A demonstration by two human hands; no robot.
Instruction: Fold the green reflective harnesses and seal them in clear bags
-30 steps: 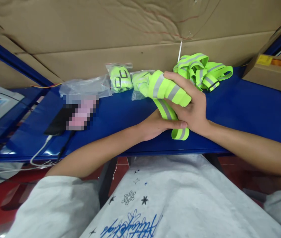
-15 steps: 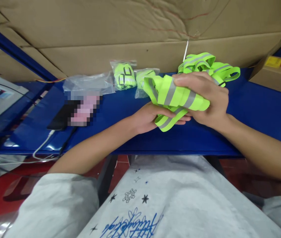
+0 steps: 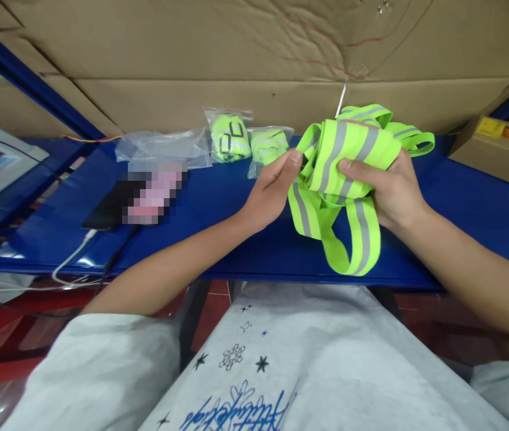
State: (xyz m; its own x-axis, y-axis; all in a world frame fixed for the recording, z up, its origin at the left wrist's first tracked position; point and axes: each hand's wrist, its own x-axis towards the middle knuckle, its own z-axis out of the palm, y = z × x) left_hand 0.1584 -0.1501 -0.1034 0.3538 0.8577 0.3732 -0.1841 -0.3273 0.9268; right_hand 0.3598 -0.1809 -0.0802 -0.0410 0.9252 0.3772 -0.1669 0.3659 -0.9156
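Cardboard wall (image 3: 236, 48): evenly lit by soft indoor light, creases faintly shaded; lamp out of frame.
Blue tabletop (image 3: 258, 257): saturated, with white glare toward its front edge, left of centre.
Green strap (image 3: 339, 143): vivid, grey stripes fairly crisp.
Left hand (image 3: 272, 185), right hand (image 3: 398, 185): slightly soft, gently shaded.
Pink item (image 3: 160, 191): broken into coarse mosaic blocks, unreadable.
Red floor (image 3: 212, 310): dim beneath the tabletop.
Frame edges: wide-angle stretch, upper right corner darkened, glossy highlights lower left.
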